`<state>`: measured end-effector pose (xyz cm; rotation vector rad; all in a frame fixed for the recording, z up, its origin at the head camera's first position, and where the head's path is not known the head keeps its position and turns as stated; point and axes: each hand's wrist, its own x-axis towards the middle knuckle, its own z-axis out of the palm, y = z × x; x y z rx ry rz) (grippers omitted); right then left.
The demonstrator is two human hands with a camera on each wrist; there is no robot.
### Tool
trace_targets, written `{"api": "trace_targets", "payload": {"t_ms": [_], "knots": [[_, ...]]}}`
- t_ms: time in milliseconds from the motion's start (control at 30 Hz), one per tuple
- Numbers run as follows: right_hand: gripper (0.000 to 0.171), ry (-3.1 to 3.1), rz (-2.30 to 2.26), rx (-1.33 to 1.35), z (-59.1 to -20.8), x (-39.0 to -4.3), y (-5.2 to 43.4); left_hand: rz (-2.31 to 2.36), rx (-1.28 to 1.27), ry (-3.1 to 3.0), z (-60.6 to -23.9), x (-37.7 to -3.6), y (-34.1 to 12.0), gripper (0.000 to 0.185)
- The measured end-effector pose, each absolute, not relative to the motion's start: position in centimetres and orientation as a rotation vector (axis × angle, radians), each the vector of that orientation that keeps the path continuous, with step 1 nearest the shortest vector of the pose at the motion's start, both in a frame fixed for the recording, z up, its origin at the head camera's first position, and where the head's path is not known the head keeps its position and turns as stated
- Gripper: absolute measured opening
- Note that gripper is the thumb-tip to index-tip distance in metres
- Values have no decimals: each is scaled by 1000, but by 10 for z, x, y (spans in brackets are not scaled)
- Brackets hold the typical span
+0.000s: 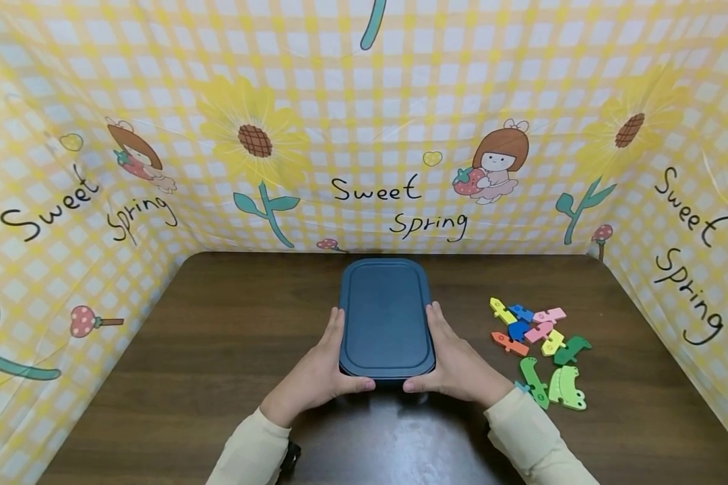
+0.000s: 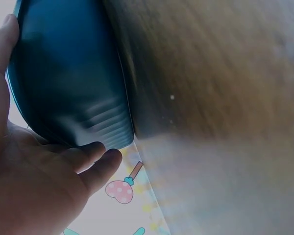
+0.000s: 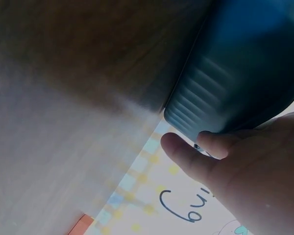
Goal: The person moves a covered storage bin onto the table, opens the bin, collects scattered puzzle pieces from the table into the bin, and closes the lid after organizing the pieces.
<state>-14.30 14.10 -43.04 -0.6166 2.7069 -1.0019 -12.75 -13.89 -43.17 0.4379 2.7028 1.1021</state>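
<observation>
Gripping a smooth, rounded-rectangular blue plastic box (image 1: 385,316), left hand (image 1: 315,377) and right hand (image 1: 455,367) curl around it.

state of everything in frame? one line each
Dark blue rectangular plastic container: lid on, flat on the table, gripped on both long sides.
Left hand: holds the container's left side.
Right hand: holds its right side.
Colourful flat puzzle pieces: loose, scattered right of the container, untouched.

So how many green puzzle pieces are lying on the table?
3, in the cluster right of the blue box: dark green at its right edge, green and light green nearest. More may hide underneath.
</observation>
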Motion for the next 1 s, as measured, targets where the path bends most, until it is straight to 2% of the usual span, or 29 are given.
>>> {"api": "trace_targets", "payload": {"t_ms": [1000], "knots": [[142, 2735, -1017, -605, -421, -143, 142, 1116, 442, 2696, -418, -128, -139, 138]]}}
